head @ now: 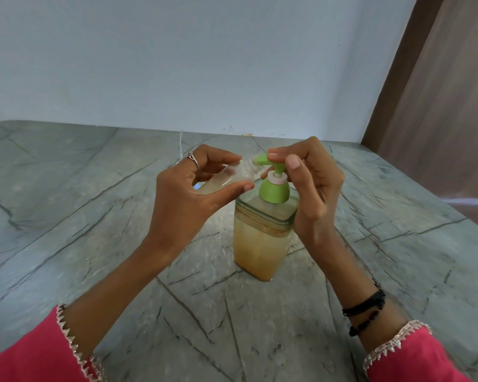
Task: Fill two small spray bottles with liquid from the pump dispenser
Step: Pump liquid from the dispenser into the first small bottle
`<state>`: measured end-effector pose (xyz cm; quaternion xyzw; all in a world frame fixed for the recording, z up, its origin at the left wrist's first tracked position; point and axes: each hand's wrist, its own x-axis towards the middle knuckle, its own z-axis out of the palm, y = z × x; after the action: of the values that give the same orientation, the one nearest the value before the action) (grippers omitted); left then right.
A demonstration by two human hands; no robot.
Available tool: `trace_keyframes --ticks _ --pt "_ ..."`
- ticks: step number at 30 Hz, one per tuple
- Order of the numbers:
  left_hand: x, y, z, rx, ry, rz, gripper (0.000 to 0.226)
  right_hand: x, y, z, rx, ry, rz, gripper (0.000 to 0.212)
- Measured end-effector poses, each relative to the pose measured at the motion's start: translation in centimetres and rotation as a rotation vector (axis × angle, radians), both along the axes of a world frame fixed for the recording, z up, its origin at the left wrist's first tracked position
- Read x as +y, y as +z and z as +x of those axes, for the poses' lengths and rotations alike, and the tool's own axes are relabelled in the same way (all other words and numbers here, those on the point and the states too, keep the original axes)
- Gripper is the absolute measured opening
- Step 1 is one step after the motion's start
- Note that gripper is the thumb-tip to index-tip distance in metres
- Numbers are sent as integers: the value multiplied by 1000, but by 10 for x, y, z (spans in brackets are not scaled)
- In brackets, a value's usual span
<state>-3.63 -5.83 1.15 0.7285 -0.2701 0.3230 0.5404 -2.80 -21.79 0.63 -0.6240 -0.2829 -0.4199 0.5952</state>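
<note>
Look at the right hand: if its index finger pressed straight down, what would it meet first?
Probably the green pump head of the dispenser; the right hand has its fingertip right at it, though contact is unclear.

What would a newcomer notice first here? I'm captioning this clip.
The square pump dispenser of yellowish liquid, standing mid-countertop with its bright green pump head. The left hand holds a small clear bottle tilted, its open neck at the spout, while the right hand rests fingers on the pump top.
</note>
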Motion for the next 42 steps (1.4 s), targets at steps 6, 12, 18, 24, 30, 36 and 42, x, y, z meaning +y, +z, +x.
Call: trace_keyframes --ticks 6,12,18,24,30,36,42 --pt "-2 -2 1 52 -52 -70 32 -1 0 -1 -12 46 -2 18" --pt "-4 -2 0 51 -88 -102 29 -4 -11 -2 -27 107 -78 18" --pt "-3 -1 3 22 -85 -103 30 -10 -16 -5 -19 27 -319 46" --pt "0 -1 6 61 -81 -135 34 -14 -9 -8 37 -90 -608 88" --pt "2 -1 8 61 -77 -124 30 -11 -8 -11 30 -188 -643 82" --pt "3 -2 9 63 -94 -139 30 -3 -14 -6 -28 -205 -475 69" --pt "7 -5 11 44 -76 -68 34 -1 -17 -1 -68 -229 -448 58"
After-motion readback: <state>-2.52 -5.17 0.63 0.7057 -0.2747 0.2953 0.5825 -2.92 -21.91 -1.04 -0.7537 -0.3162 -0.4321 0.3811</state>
